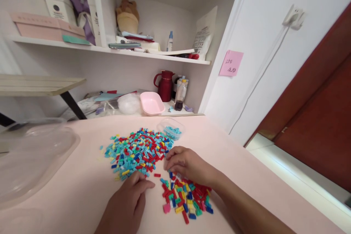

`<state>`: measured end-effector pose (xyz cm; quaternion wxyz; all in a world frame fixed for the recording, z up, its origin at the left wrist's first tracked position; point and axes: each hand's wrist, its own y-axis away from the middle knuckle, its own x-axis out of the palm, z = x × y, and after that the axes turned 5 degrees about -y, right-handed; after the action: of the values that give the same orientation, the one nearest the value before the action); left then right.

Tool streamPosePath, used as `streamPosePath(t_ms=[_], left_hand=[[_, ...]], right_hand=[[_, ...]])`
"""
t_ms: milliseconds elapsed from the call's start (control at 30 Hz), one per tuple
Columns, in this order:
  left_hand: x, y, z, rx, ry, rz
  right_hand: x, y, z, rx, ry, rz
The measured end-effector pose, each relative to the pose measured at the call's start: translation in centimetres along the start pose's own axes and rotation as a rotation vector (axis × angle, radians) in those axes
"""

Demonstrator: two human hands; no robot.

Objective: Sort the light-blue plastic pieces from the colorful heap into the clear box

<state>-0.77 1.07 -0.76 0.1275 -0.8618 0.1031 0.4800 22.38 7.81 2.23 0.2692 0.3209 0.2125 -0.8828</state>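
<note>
A large heap of small toy building bricks, mostly light blue and red, spreads over the pink table. My left hand rests at the heap's near edge, thumb stretched out apart from its bent fingers, with nothing visible in it. Between the two piles lies a single red brick. My right hand is at the heap's right side, fingers curled down and fingertips drawn together; whatever they hold is hidden. Under and in front of it is a smaller pile of mixed bricks, partly covered by my right hand and forearm.
A clear plastic tub with light blue bricks stands behind the heap. Large clear plastic containers lie at the left. At the back are a pink basin, a dark red jug and a bottle, beneath a white shelf.
</note>
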Motion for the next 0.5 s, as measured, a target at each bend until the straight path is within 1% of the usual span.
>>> streamPosePath(t_ms=[133, 233, 300, 400, 500], left_hand=[[0.1, 0.0, 0.2, 0.018, 0.002, -0.017], [0.2, 0.0, 0.6, 0.037, 0.011, -0.022], [0.4, -0.1, 0.8, 0.049, 0.013, -0.024], [0.5, -0.1, 0.8, 0.054, 0.005, -0.030], [0.4, -0.2, 0.8, 0.056, -0.005, -0.036]], right_hand=[[0.1, 0.1, 0.2, 0.102, -0.166, -0.068], [0.0, -0.1, -0.1, 0.269, -0.353, -0.060], [-0.1, -0.2, -0.5, 0.368, -0.484, -0.085], [-0.4, -0.5, -1.3, 0.404, -0.606, -0.190], [-0.5, -0.6, -1.9, 0.382, -0.699, -0.223]])
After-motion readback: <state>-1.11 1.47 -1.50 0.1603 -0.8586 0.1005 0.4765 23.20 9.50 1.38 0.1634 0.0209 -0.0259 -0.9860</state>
